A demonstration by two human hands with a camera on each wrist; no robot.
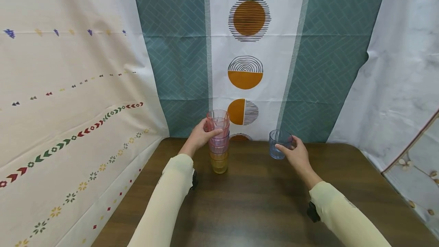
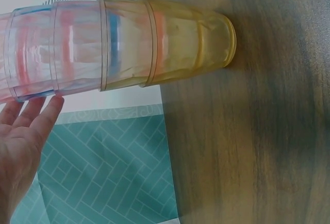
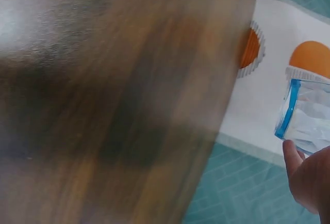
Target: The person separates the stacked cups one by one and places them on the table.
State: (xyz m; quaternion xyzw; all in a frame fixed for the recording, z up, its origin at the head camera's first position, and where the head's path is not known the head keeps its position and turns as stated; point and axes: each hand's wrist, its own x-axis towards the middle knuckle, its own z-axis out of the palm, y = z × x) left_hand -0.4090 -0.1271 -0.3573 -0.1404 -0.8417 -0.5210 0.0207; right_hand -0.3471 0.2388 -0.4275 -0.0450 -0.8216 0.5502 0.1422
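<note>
A tall stack of nested clear tumblers (image 1: 218, 146) stands upright toward the back of the table, pink at the top, bluish-purple in the middle and yellow at the bottom. My left hand (image 1: 200, 137) grips its upper part from the left, thumb across the front. In the left wrist view the yellow base (image 2: 219, 41) rests on the wood, and the fingertips (image 2: 54, 105) lie at the pink section. Off to the right, my right hand (image 1: 297, 155) holds a single blue tumbler (image 1: 277, 146) by its right side. The right wrist view shows its blue base (image 3: 287, 110) raised off the tabletop.
The dark wooden table (image 1: 236, 209) runs back to a hanging cloth (image 1: 175, 64) with green panels and orange circles. A patterned cream cloth (image 1: 79, 125) hangs along the left, and a white marbled one (image 1: 404, 87) on the right.
</note>
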